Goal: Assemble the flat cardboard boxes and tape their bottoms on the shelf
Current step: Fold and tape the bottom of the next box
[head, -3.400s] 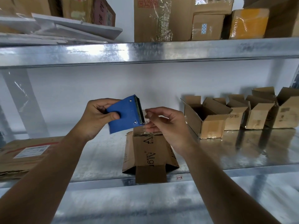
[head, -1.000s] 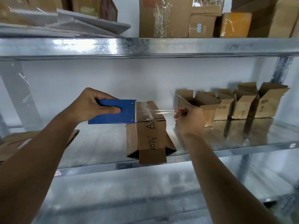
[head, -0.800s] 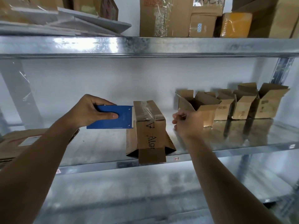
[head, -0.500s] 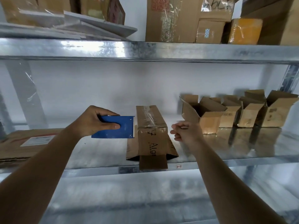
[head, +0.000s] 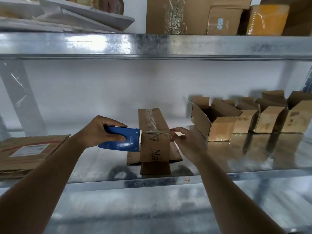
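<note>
Right fingers (head: 175,132) now pinch tape onto box (head: 154,135); left hand (head: 99,130) still grips dispenser (head: 121,140)

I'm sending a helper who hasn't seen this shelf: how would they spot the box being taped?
On the middle metal shelf, left of the row of open boxes, stands one box upside down. It alone has its flaps splayed on the shelf and clear tape across its top.

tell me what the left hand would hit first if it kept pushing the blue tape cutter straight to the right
Most likely the upturned box: the left hand holds the blue tape cutter with its toothed edge already at that box's left side. Contact looks made, though depth is unclear.
</note>
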